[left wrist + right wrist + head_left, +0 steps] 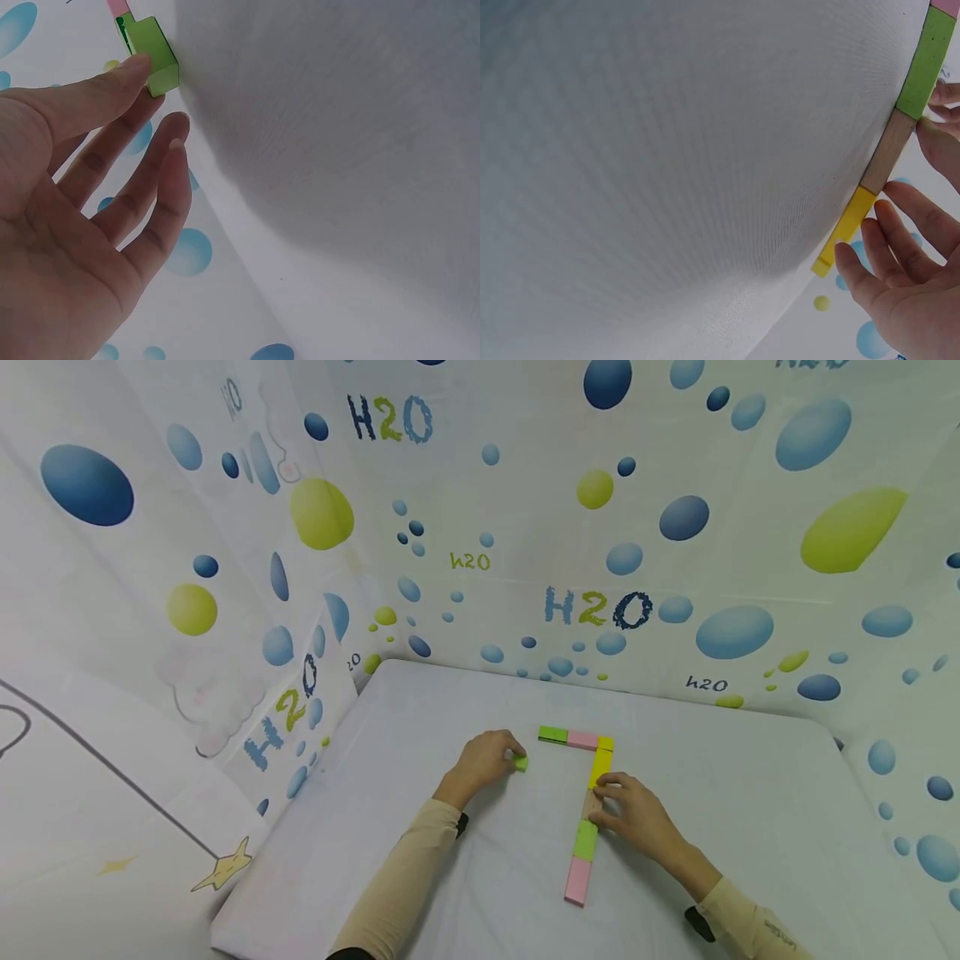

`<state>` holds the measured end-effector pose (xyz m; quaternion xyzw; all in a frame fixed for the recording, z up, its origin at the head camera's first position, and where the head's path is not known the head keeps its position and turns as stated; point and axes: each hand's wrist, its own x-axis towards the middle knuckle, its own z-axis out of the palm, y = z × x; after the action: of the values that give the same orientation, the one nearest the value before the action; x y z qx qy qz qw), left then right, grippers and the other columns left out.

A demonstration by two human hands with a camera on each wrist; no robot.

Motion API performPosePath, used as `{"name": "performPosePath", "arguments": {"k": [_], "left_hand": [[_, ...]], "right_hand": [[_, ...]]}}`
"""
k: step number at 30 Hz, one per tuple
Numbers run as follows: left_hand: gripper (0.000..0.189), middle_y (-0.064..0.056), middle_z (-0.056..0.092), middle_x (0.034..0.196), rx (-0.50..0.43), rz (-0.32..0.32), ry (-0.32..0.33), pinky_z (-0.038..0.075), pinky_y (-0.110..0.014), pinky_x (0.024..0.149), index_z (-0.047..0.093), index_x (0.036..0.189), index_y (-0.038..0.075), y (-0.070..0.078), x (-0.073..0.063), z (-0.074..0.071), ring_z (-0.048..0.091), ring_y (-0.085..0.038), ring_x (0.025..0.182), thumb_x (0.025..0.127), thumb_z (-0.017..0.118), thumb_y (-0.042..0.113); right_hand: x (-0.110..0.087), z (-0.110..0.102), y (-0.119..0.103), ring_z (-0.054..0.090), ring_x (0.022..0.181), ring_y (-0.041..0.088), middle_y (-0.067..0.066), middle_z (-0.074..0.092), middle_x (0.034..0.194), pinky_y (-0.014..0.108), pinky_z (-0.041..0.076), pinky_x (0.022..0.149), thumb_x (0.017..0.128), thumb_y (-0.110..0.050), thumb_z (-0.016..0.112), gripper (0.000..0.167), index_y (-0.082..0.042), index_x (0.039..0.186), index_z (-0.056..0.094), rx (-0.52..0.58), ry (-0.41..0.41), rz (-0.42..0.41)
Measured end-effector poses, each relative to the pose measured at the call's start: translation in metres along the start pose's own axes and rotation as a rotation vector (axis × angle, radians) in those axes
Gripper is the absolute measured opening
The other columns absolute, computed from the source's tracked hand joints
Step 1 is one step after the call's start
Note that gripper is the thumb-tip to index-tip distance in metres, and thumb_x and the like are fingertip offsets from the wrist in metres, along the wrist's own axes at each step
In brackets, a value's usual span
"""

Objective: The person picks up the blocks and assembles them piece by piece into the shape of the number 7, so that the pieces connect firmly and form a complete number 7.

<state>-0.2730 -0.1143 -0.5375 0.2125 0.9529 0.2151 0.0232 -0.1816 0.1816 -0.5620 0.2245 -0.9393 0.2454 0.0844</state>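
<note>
Between thumb and forefinger, my left hand (pixel 486 760) pinches a small green block (pixel 521 763), left of a row of coloured blocks. That green block (pixel 156 54) is seen close up in the left wrist view, at the fingertips. My right hand (pixel 637 810) is at the long row's right side, thumb and forefinger at the two ends of a plain wooden block (pixel 889 150). The wooden block lies in line between a yellow block (pixel 601 767) and another green block (pixel 586 841). A pink block (pixel 578 881) forms the near end.
From the far yellow end block (pixel 605 743), a short arm runs left with a pink block (pixel 582 740) and a green block (pixel 553 734). Everything lies on a white-covered table (pixel 420 718). A printed curtain (pixel 510 527) hangs behind it.
</note>
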Motion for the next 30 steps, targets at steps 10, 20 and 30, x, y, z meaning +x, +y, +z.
{"name": "performPosePath", "arguments": {"k": [10, 20, 30], "left_hand": [[0.025, 0.0, 0.074, 0.122, 0.028, -0.011, 0.011, 0.055, -0.043, 0.1, 0.082, 0.114, 0.018, 0.001, 0.006, 0.0, 0.067, -0.025, 0.121, 0.09, 0.081, 0.009], [0.025, -0.001, 0.073, 0.123, 0.034, -0.046, 0.026, 0.056, -0.044, 0.098, 0.082, 0.114, 0.017, 0.002, 0.01, 0.002, 0.067, -0.026, 0.12, 0.09, 0.082, 0.01], [0.023, 0.0, 0.073, 0.125, 0.042, -0.05, 0.049, 0.057, -0.043, 0.097, 0.082, 0.114, 0.017, 0.002, 0.016, 0.004, 0.067, -0.026, 0.12, 0.092, 0.081, 0.011]], "right_hand": [[0.001, -0.003, -0.001, 0.065, 0.119, 0.035, 0.013, 0.067, 0.126, 0.052, 0.054, 0.1, 0.081, -0.025, 0.092, 0.047, 0.002, 0.117, 0.078, 0.01, -0.022, 0.017], [0.001, -0.002, 0.001, 0.065, 0.117, 0.035, 0.013, 0.067, 0.124, 0.053, 0.055, 0.098, 0.079, -0.026, 0.092, 0.047, 0.002, 0.115, 0.078, 0.015, -0.005, 0.002], [0.001, -0.003, 0.002, 0.065, 0.118, 0.035, 0.013, 0.067, 0.125, 0.052, 0.054, 0.1, 0.08, -0.026, 0.092, 0.047, 0.001, 0.117, 0.078, 0.02, -0.015, 0.015]]}}
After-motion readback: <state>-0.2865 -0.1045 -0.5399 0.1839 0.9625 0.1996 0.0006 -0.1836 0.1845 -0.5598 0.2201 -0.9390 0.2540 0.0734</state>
